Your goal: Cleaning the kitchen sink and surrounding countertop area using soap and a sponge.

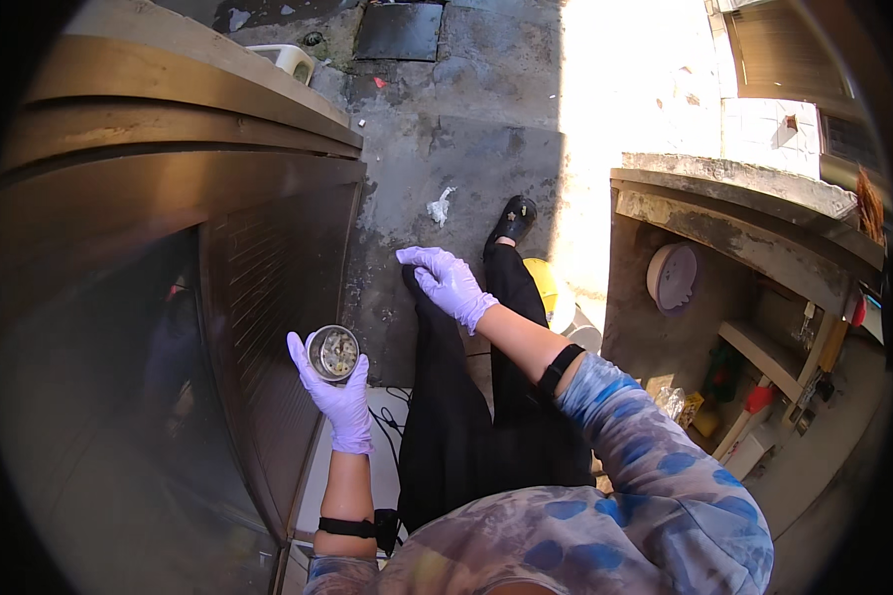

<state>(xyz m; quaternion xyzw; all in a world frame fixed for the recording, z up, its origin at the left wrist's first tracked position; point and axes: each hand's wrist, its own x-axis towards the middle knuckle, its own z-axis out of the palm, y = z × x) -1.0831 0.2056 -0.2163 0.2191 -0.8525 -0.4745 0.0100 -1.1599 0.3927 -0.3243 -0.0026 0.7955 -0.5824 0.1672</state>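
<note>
My left hand (340,394), in a thin purple glove, holds a small round metal cup (333,352) between thumb and fingers, beside a dark door frame. Pale, mixed bits lie inside the cup; I cannot tell what they are. My right hand (446,281), gloved the same way, is stretched forward over my legs with its fingers bent together and pointing left. Whether something small is pinched in those fingers does not show. Beyond the right hand, a crumpled white scrap (440,207) lies on the grey concrete floor (484,163).
A dark panelled door (283,275) stands at the left. Yellow and white containers (551,294) stand by my right leg. On the right, a concrete counter (729,216) has a hanging basin (672,277) and a shelf (763,361) beneath it. Black cables (388,424) lie near my left forearm.
</note>
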